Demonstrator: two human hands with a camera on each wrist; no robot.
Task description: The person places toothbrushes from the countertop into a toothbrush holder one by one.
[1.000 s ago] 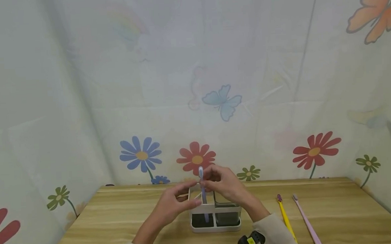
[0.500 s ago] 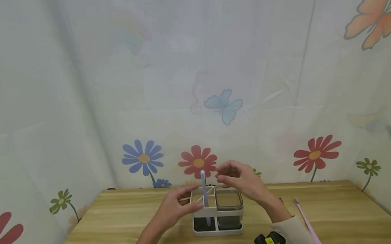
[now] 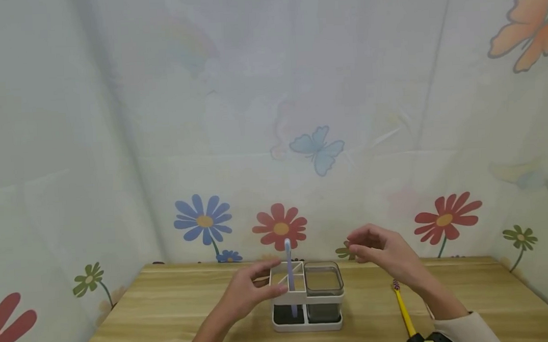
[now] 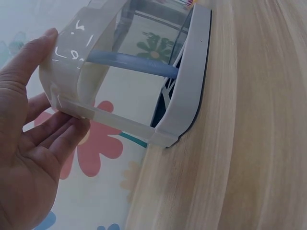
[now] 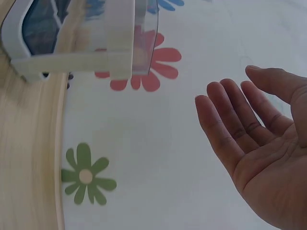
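Note:
A white toothbrush holder (image 3: pixel 308 326) with a divided upper tray stands on the table in the head view. My left hand (image 3: pixel 242 295) grips its left side, thumb at the front and fingers behind; the left wrist view shows this hand (image 4: pixel 29 158) around the upper tray. A pale blue-purple toothbrush (image 3: pixel 289 264) stands upright in one of the left compartments. In the right part sits a clear grey cup (image 3: pixel 324 293). Apart from the holder, to its right, my right hand (image 3: pixel 388 253) is raised with nothing in it. Its fingers (image 5: pixel 220 129) are loosely extended in the right wrist view.
A yellow toothbrush (image 3: pixel 403 309) lies on the wooden table (image 3: pixel 138 320), right of the holder, its lower end covered by the black wrist camera (image 3: pixel 430 340). Behind the table hangs a white curtain (image 3: pixel 235 116) printed with flowers and butterflies.
My right hand let go of the pale blue-purple toothbrush and moved right, away from the holder. The left hand stays on the holder. My right forearm now covers most of the pink toothbrush.

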